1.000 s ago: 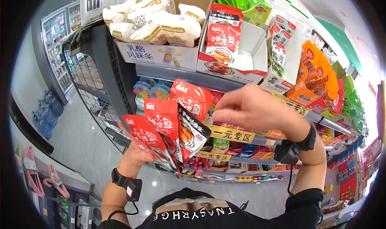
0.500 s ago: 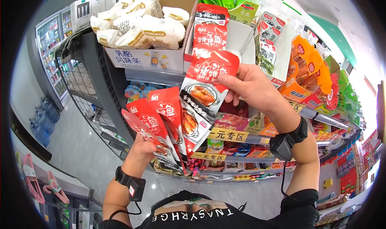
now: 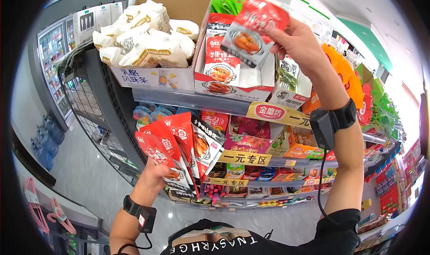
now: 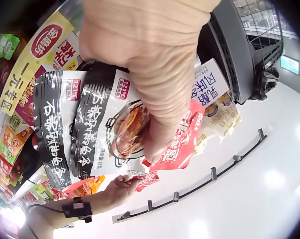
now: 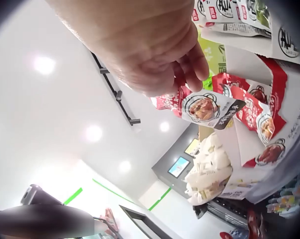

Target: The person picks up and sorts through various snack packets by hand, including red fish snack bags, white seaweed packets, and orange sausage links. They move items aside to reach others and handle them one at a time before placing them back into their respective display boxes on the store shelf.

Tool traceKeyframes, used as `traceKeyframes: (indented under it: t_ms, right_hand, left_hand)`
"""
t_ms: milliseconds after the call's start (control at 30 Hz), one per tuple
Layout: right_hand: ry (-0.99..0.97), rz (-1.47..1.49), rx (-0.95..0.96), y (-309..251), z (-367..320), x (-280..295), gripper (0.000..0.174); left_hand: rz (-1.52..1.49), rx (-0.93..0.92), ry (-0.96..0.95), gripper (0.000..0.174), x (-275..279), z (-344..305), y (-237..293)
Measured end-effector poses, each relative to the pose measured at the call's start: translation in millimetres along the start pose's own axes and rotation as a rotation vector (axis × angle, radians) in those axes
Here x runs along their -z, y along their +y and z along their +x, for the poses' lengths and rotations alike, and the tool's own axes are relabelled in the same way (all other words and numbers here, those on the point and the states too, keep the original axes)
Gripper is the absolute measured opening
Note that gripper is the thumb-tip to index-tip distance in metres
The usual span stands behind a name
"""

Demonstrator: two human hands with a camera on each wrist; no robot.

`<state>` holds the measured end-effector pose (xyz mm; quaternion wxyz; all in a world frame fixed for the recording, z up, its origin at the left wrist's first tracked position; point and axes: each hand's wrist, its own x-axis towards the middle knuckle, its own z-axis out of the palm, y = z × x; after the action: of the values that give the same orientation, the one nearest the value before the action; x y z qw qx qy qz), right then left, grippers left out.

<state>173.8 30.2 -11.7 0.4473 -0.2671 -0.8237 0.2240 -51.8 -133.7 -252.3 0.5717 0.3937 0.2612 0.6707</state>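
My left hand (image 3: 154, 176) grips a fan of several red, white and black snack pouches (image 3: 181, 141) low in front of the shelf. In the left wrist view, its thumb lies across the front of a pouch (image 4: 122, 132) printed with a bowl of food. Up at the top shelf, my right hand (image 3: 298, 42) pinches a single matching pouch (image 3: 253, 31) by its red end. That pouch is tilted above an open white-and-red display box (image 3: 251, 93). Pouches of the same kind (image 3: 221, 62) stand along the box's left side.
Left of the display box, a carton (image 3: 145, 78) holds white mimess packets (image 3: 152, 51). A box of seaweed packs (image 3: 289, 96) adjoins it on the right, with orange bags (image 3: 342, 76) beyond. Yellow label strips (image 3: 244, 158) run along the lower shelf edges.
My right hand drew one pouch from the fan in my left hand, then carried it up and over the display box. The left hand keeps its grip on the others.
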Motion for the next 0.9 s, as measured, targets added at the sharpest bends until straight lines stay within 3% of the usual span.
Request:
traceKeyframes:
  t_ms: [200, 367, 467, 633, 767, 900]
  right_hand:
    - [-0.369, -0.093, -0.221, 12.3, 17.7, -24.5, 0.023]
    - [-0.509, -0.563, -0.356, 17.4, 28.6, -43.7, 0.033]
    - [-0.541, -0.661, -0.476, 5.4, 27.8, -46.0, 0.038]
    - [-0.524, -0.231, -0.715, 21.8, 27.0, -55.4, 0.034]
    - [-0.404, -0.077, -0.806, 34.3, 28.4, -63.6, 0.035]
    - [-0.329, 0.002, -0.711, 34.5, 24.8, -66.2, 0.030]
  left_hand:
    - [0.024, 0.051, -0.010, 0.088, -2.9, -1.8, 9.2]
    - [0.027, 0.082, -0.012, 0.089, 2.4, -3.1, 8.0]
    - [0.014, 0.055, -0.029, 0.088, 9.8, -1.7, 2.7]
    - [0.019, 0.096, -0.010, 0.086, 18.9, -4.8, 2.8]
    - [0.011, 0.144, -0.020, 0.085, 21.8, -4.4, 1.5]
    - [-0.013, 0.088, -0.034, 0.084, 15.9, 0.1, -3.6]
